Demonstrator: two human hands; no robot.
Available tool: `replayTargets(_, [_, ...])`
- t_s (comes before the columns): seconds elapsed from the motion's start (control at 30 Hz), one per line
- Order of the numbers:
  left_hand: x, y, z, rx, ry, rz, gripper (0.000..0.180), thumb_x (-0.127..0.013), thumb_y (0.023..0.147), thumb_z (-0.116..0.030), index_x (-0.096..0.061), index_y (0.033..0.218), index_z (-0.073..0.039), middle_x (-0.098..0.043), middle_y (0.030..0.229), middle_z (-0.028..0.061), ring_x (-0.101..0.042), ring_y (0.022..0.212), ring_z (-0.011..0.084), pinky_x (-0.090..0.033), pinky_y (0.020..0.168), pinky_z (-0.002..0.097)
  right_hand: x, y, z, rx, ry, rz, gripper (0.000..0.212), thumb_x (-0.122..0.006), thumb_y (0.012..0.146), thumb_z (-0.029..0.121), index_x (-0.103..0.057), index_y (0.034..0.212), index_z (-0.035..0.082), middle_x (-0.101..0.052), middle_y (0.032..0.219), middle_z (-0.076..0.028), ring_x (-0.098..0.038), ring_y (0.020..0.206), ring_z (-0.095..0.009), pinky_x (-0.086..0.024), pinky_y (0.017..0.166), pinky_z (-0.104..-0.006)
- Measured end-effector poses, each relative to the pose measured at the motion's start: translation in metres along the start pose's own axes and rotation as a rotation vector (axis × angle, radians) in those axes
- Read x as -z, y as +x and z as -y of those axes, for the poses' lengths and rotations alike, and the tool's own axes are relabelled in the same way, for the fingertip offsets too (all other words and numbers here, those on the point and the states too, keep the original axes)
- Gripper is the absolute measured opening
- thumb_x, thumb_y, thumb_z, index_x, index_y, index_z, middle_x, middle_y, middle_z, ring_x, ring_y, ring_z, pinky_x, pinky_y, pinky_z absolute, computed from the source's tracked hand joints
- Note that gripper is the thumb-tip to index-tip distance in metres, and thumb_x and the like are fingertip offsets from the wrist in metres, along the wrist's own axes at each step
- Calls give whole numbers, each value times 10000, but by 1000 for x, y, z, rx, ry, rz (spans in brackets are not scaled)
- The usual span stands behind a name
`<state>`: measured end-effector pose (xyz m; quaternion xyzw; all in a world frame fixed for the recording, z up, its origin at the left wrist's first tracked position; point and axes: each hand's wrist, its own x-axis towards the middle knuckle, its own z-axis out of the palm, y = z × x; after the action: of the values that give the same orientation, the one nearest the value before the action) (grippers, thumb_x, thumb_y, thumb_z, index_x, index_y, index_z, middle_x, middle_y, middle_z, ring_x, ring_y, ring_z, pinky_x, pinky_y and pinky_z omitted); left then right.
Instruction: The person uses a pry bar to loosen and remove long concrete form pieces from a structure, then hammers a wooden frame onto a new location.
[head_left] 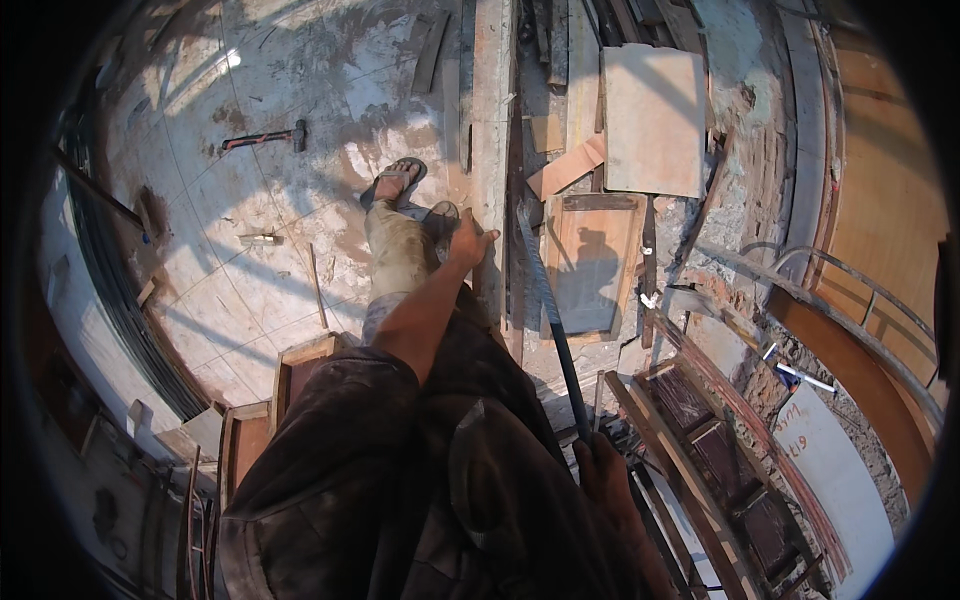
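**Beside the right leg, a long bar in one fist**

Between the dark trousers (340, 460) and the framed panel (572, 312), a long grey-blue bar (556, 325) runs at a slant, its far end by the pale raised strip (490, 140) and its near end in the right hand (602, 470). It looks like metal, so I judge it stiff and fairly heavy for its thickness, unlikely to bend or break in handling. The surface appears ribbed, which should help against slipping, though dust could spoil the grip. Held at one end, as here, it probably feels tip-heavy; a hold near the middle would balance it better, and a second hand partway along would steady the far end.

The right hand is wrapped round the near end, low by the right thigh, its forearm coming up from the lower edge. Whether any of the bar passes below the fist cannot be told. The left hand (468, 242) is off the bar, reaching forward over the lower left leg beside the strip, its thumb apart from the forefinger and nothing visible in its grasp. Its forearm slants up and rightward from the left thigh. Whether that hand touches the strip is unclear.
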<state>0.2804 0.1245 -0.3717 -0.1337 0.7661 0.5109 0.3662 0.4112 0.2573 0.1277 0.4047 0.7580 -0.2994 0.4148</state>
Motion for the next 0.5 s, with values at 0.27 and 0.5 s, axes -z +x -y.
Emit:
replayTargets(0.27, [2, -9, -12, 79, -15, 32, 852, -882, 778, -252, -378, 1430, -34, -672, 1181, 344, -634, 1159, 515, -500, 1000, 518, 22, 21, -2, 106, -228, 63, 223, -605, 1027, 221, -598, 1104, 11, -683, 799, -261, -702, 808, -477, -514, 636, -505])
replayTargets(0.5, [-3, 1, -10, 122, -21, 68, 924, -922, 720, -208, -372, 1443, -36, -676, 1205, 328, -634, 1185, 491, -503, 1013, 501, 48, 28, 17, 81, -288, 117, 216, -621, 1014, 199, -631, 1117, 9, -704, 837, -226, -730, 845, -404, -531, 681, -459])
